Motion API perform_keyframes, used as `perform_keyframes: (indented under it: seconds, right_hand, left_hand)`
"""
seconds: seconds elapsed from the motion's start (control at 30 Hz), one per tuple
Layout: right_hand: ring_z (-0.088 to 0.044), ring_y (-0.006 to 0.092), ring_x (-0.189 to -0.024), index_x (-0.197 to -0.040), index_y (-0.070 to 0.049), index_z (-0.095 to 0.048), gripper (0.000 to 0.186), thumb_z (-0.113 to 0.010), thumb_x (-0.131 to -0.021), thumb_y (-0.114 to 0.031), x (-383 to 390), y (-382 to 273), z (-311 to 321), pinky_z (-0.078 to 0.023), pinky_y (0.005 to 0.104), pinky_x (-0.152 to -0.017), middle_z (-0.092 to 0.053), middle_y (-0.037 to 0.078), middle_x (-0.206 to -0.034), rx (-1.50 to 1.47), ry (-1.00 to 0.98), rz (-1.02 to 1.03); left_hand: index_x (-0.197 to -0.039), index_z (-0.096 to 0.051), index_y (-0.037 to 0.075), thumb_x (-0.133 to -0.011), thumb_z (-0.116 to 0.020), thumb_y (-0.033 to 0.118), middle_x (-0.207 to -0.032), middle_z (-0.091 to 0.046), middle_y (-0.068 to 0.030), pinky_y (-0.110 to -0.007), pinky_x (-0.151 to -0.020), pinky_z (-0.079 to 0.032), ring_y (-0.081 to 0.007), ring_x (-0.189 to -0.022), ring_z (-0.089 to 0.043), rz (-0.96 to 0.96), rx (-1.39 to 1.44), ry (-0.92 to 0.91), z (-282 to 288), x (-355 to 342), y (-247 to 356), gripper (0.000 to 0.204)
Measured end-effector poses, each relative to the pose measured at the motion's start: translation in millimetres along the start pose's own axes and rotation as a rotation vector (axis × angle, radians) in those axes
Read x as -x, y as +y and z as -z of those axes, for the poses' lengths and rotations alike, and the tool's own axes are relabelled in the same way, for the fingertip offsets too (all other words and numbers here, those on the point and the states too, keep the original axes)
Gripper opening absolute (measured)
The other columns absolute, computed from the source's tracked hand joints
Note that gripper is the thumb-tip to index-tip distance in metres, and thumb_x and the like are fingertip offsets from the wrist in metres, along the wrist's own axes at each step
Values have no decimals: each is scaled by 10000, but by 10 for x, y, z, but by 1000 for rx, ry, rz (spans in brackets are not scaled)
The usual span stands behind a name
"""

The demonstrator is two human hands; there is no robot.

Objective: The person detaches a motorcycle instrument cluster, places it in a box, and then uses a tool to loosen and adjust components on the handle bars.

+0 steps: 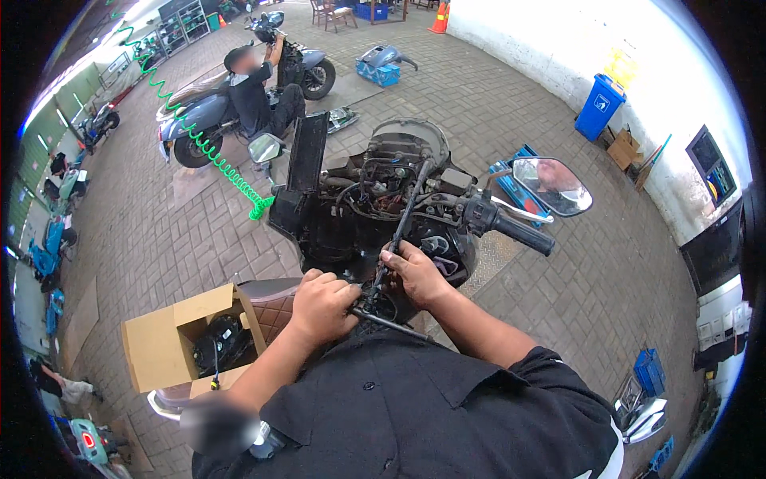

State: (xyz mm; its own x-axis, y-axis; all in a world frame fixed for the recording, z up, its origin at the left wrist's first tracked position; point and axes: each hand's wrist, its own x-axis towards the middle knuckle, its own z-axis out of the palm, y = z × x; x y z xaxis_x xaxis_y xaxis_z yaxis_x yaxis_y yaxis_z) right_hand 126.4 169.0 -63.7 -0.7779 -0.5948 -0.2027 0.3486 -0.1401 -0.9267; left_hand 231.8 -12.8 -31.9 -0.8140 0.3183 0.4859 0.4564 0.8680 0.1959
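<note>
Handling of a black line at a partly stripped scooter. The black line (409, 209) descends from the handlebar area, near the frame's centre, to the two hands at lower centre. Whether it is a cable, a hose or a sleeved bundle cannot be told. The right hand (415, 275) pinches it between thumb and fingers; the left hand (325, 303) is clenched about its lower part, the palm's contents hidden. The step appears to be one of guiding or working this line. Good practice would be to steady it with the firm left grip, let the right fingertips do the fine work, keep bends gentle, and avoid loading the upper end, where exposed wiring (391, 199) could snag or be strained. The right handlebar grip (523, 233) and mirror (552, 188), right of centre, call for elbow clearance.

Surface and room. The scooter stands on grey paving (558, 319), with a textured metal plate (485, 275) showing just right of the bodywork. At lower left, an open cardboard box (162, 343) holds a black part (222, 342) beside the brown quilted seat (270, 313). A green coiled hose (209, 150) hangs across the upper left, in front of a second scooter (191, 128), by which a co-worker (257, 92) sits. A blue bin (600, 108) stands against the white wall (550, 48) at upper right; an orange cone (439, 19) marks the top edge.
</note>
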Motion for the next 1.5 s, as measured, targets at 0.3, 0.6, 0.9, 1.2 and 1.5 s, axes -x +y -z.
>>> perform_keyframes:
  seconds: [0.3,0.6,0.9,1.2,1.5]
  right_hand:
    - [-480,74,-698,-984,-72,-554,166,-576,-975,-236,-4,32,31,-413,249,-624,-541,-23,-818,-32,-7,38]
    - [-465,69,-671,-974,-83,-543,174,-569,-978,-254,4,66,-7,-392,249,-600,-534,-24,-798,-63,52,-4]
    - [-457,68,-672,-953,-80,-539,192,-563,-980,-269,-13,125,25,-387,249,-599,-527,-29,-791,19,40,28]
    - [-457,69,-723,-1040,-47,-573,217,-571,-975,-253,-18,140,32,-402,244,-645,-553,-23,-841,106,19,71]
    - [-544,85,-773,-1009,-64,-557,161,-584,-969,-217,28,-35,-31,-458,253,-698,-564,-5,-865,-122,-3,-10]
  left_hand:
    - [-726,-613,125,-484,-695,183,-630,-550,-12,-368,-663,-404,-218,-644,-557,2,24,-2,29,-25,34,262]
    - [-728,-627,122,-506,-696,183,-629,-555,-16,-364,-659,-405,-220,-640,-559,28,56,5,49,-43,72,240]
    - [-736,-632,117,-495,-678,156,-635,-572,-13,-360,-652,-400,-220,-639,-559,27,79,6,36,-37,77,248]
    - [-762,-658,132,-499,-685,156,-632,-581,-2,-356,-647,-401,-213,-639,-566,38,76,1,-4,19,49,265]
    - [-763,-661,114,-534,-714,122,-634,-593,-27,-364,-621,-402,-236,-625,-575,59,180,0,26,-29,-30,235]
